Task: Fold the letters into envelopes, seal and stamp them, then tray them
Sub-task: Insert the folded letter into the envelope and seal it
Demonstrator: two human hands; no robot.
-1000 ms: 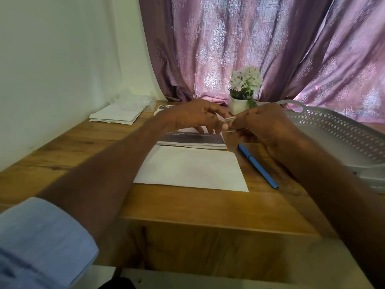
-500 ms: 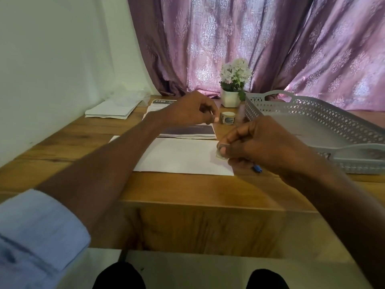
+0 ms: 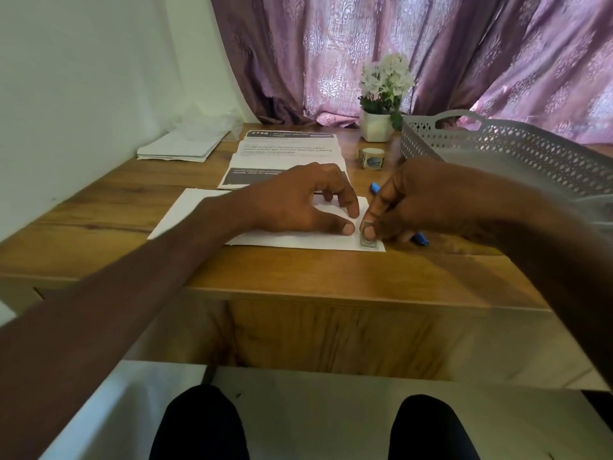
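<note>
The flat white paper envelope [image 3: 265, 224] is lying on the wooden desk [image 3: 298, 270]. The left hand [image 3: 298, 200] is resting on it, fingers spread and fingertips pressing down, while the right hand [image 3: 414, 200] is pinching a small square stamp [image 3: 369, 240] onto its near right corner, just beside a blue pen [image 3: 419, 239].

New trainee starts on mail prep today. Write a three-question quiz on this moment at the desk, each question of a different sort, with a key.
1. True or false: the right hand presses a stamp onto the near right corner of the envelope.
2. What does the left hand do? A) lifts the pen B) steadies the envelope C) holds the tray
3. Fill in: the stamp roll stands between the printed letters and the grey ____.

Key: 1 true; 2 B; 3 tray
</note>
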